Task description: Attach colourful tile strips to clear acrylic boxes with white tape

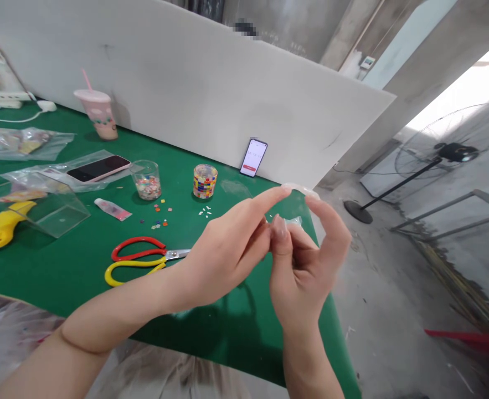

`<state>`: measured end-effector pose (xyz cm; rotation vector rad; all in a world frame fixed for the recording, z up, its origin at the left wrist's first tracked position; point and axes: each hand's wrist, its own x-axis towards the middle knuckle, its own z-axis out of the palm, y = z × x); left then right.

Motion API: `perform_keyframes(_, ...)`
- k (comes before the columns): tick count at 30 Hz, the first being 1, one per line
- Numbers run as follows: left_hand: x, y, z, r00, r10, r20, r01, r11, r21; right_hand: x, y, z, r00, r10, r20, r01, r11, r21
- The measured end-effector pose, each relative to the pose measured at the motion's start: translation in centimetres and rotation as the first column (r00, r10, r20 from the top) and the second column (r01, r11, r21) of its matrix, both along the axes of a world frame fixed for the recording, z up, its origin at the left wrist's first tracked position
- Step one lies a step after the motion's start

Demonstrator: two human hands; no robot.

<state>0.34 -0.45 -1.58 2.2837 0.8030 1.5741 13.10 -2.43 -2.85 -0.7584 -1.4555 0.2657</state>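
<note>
My left hand point(231, 238) and my right hand point(304, 266) are raised over the table's right end, brought together. Both index fingers arch forward, and their tips touch a clear, curved piece point(300, 189). Lower down, my right thumb and the left fingers press together; whatever lies between them is hidden. Below my left wrist are scissors point(173, 254) with one red and one yellow handle. Beyond the left hand stands a small round container covered with coloured mosaic tiles point(205, 182). A few white chips point(205, 211) lie in front of it.
A clear cup of small tiles point(148, 188), a small tube point(113, 209), a yellow tape dispenser point(5, 226) and a phone point(98, 168) lie leftward. A lit phone point(253, 157) leans on the white partition point(211, 105). A lidded drink cup point(98, 113) stands behind.
</note>
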Motion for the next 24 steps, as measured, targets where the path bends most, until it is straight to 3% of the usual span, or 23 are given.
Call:
perform_keyframes(7, 0.5, 0.0, -0.1, 0.997, 0.023, 0.076, -0.025, 1.0, 0.017, -0.9, 0.0, -0.2, 0.997, -0.067, -0.043, 0.068, 0.997, 0.042)
perform_keyframes(10, 0.7, 0.3, 0.0, 0.973, -0.05, 0.225, 0.054, 0.998, -0.013, -1.2, -0.2, 0.1, 0.991, -0.106, -0.081, 0.11, 0.993, 0.045)
perform_keyframes(12, 0.6, 0.5, 0.4, 0.928, -0.112, 0.354, 0.17, 0.976, -0.137, -1.3, -0.5, 0.4, 0.988, -0.111, -0.103, 0.116, 0.993, 0.039)
perform_keyframes(15, 0.1, 0.6, 1.2, 0.836, -0.171, 0.521, 0.38, 0.865, -0.327, -1.0, -0.8, 0.7, 0.988, -0.092, -0.121, 0.093, 0.996, 0.003)
perform_keyframes(19, -0.3, 0.4, 1.8, 0.729, -0.207, 0.652, 0.582, 0.689, -0.432, 0.2, -0.7, 1.0, 0.979, -0.139, -0.147, 0.13, 0.989, -0.067)
perform_keyframes(22, -0.3, 0.3, 1.9, 0.7, -0.206, 0.683, 0.647, 0.587, -0.486, 1.4, -0.1, 1.4, 0.963, -0.215, -0.163, 0.191, 0.97, -0.148)
perform_keyframes(24, -0.1, 0.1, 2.0, 0.702, -0.189, 0.686, 0.647, 0.572, -0.504, 2.1, 0.3, 1.6, 0.957, -0.233, -0.174, 0.195, 0.958, -0.212)
